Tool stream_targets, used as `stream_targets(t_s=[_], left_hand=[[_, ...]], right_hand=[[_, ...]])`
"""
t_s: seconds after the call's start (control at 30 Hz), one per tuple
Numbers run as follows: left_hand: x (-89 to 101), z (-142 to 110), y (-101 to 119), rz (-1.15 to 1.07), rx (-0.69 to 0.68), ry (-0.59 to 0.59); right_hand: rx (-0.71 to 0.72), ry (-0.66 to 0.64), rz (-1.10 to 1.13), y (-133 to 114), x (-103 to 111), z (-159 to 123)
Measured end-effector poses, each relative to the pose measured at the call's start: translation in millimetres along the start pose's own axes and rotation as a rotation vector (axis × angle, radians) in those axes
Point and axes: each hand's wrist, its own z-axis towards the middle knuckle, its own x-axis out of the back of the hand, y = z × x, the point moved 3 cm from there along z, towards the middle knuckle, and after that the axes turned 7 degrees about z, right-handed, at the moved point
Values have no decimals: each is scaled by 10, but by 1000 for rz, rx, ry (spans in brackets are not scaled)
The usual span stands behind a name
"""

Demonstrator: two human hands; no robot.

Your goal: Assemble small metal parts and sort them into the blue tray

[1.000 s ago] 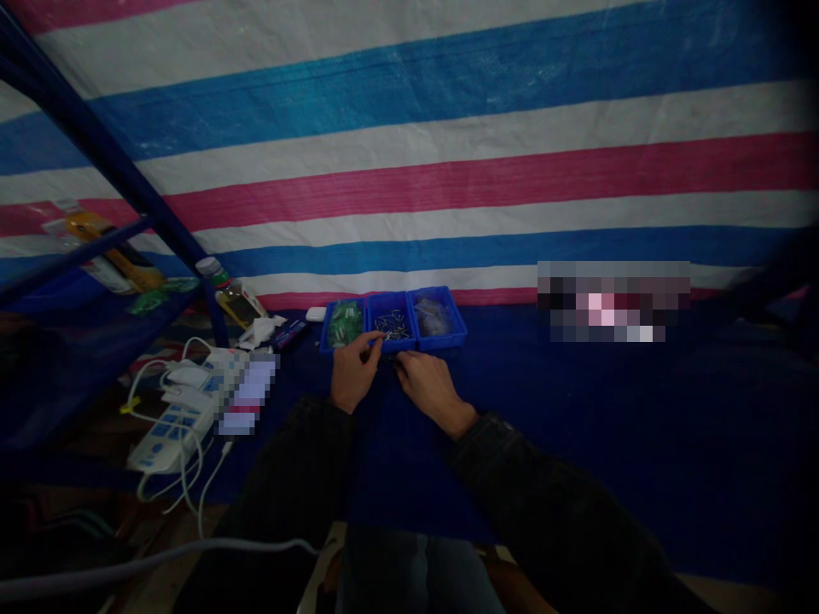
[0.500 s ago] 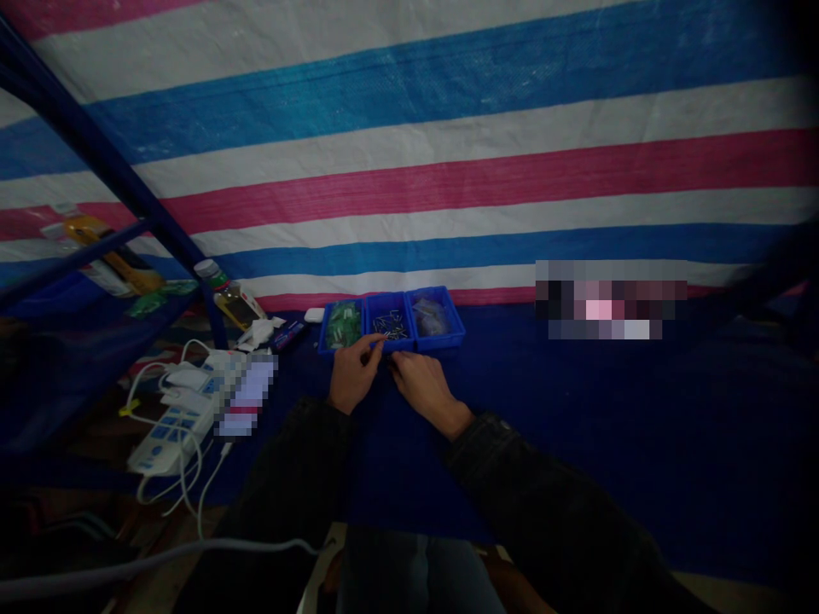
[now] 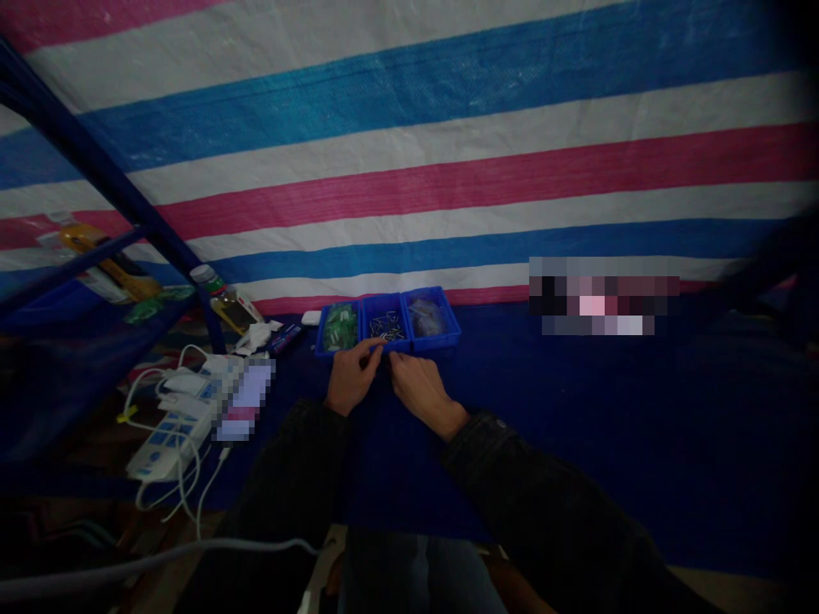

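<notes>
The left hand's grip (image 3: 351, 378) is pinched, with thumb and forefinger drawn together at the front rim of a blue plastic tray (image 3: 435, 344), right by the middle compartment. Anything held between those fingertips is too small to make out. The right hand's grip (image 3: 421, 388) is loosely curled, its fingertips (image 3: 394, 360) just in front of the same rim and close to the left hand. Whether it holds anything, I cannot tell.

The tray has three compartments side by side. The middle one holds a loose scatter of small metal pins (image 3: 386, 326), the left one holds green parts (image 3: 339, 328), and the right one holds a clear bag (image 3: 424, 317) of greyish bits. The tray sits on a dark blue sheet (image 3: 563, 443), with a pink, white and blue striped tarp (image 3: 448, 162) rising behind it.

Off to the left of the tray lie a small white block (image 3: 311, 318), a narrow blue box (image 3: 285, 338) and a crumpled tissue (image 3: 252, 338). Farther left are a bottle (image 3: 208, 275), a white power strip (image 3: 167, 439) with white cables (image 3: 185, 482), and a blue metal shelf frame (image 3: 95, 162). A blurred patch (image 3: 605, 296) hides whatever lies to the right.
</notes>
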Motion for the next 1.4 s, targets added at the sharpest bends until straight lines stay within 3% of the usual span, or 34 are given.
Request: stream_targets(t_s=[0.37,0.67,1.17,1.4], left_hand=[[-3,-10,7,-3,-15,-4],[37,4,26,14,-27,7],[4,5,47,-30,-162,-71],[11,-1,79,31,-251,-17]], right_hand=[[54,5,-92,-109,-6,-16],[7,4,-34,-48,84,-76],[8,170,100,116,225,-87],[123,313,216,158,205,-92]])
